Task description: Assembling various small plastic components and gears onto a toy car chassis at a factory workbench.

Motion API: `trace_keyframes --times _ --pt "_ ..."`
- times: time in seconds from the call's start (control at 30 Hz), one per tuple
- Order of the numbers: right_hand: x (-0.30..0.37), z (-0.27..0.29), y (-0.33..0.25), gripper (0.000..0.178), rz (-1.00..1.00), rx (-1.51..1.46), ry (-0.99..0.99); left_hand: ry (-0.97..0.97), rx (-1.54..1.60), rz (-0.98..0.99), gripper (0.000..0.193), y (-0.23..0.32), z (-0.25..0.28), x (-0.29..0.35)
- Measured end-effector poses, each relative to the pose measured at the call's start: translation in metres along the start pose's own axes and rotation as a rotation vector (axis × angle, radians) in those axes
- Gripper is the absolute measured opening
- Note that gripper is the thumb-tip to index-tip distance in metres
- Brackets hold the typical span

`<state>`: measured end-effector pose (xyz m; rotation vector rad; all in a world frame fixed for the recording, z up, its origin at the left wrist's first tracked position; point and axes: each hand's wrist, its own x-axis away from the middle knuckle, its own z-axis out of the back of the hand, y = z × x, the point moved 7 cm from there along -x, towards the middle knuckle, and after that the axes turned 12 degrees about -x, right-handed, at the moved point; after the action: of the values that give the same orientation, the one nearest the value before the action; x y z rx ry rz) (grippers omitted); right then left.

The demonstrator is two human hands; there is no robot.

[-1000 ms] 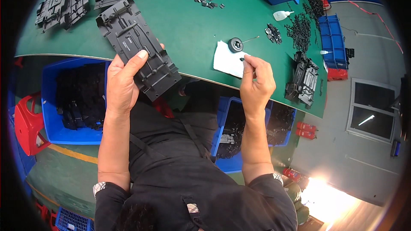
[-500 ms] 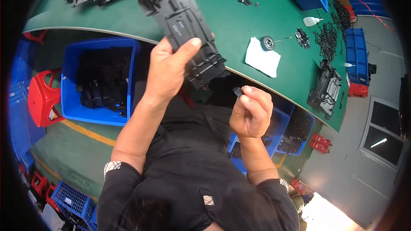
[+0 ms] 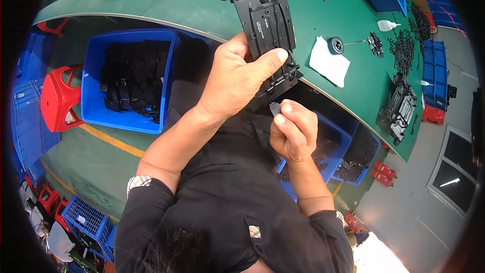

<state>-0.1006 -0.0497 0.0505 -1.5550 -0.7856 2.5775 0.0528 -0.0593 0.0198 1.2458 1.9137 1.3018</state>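
My left hand [image 3: 232,78] is closed around a long black plastic chassis [image 3: 265,23], its thumb lying across the face. The chassis is tilted over the table's front edge, its lower end toward me; its top runs out of the picture. Just below that end, my right hand [image 3: 297,131] pinches a small dark grey plastic piece [image 3: 275,108] between thumb and forefinger. A narrow gap appears between this piece and the chassis. What exact kind the piece is, I cannot tell.
On the green table [image 3: 192,12] lie a white paper [image 3: 326,65], a small wheel on a rod [image 3: 336,45], a white bottle [image 3: 387,25], loose black parts [image 3: 402,53] and another chassis [image 3: 401,106]. A blue bin [image 3: 129,125] of black parts and a red stool [image 3: 58,98] stand left.
The chassis has come closer to upright, and its lower end is nearer the piece in my right hand. The whole view has shifted, with the table's things now farther right.
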Motion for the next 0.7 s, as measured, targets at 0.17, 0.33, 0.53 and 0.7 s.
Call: trace_keyframes --times 0.17,0.33,0.53,0.7 --pt "0.0010 -0.0009 -0.0008 0.027 -0.001 0.000 -0.003 -0.006 -0.011 0.017 0.033 -0.0004 -0.0033 0.0009" --pt "-0.0018 -0.0005 0.0019 0.024 -0.062 0.010 -0.015 -0.021 0.006 0.046 0.033 -0.0041 -0.0053 0.0013" --pt "-0.0041 -0.0005 0.0029 0.023 -0.083 0.022 -0.009 -0.042 -0.013 0.048 0.032 -0.0047 -0.0082 0.0017" --pt "-0.0036 -0.0014 0.0049 0.024 -0.115 0.018 -0.018 -0.040 -0.028 0.065 0.032 -0.0073 -0.0084 0.0015"
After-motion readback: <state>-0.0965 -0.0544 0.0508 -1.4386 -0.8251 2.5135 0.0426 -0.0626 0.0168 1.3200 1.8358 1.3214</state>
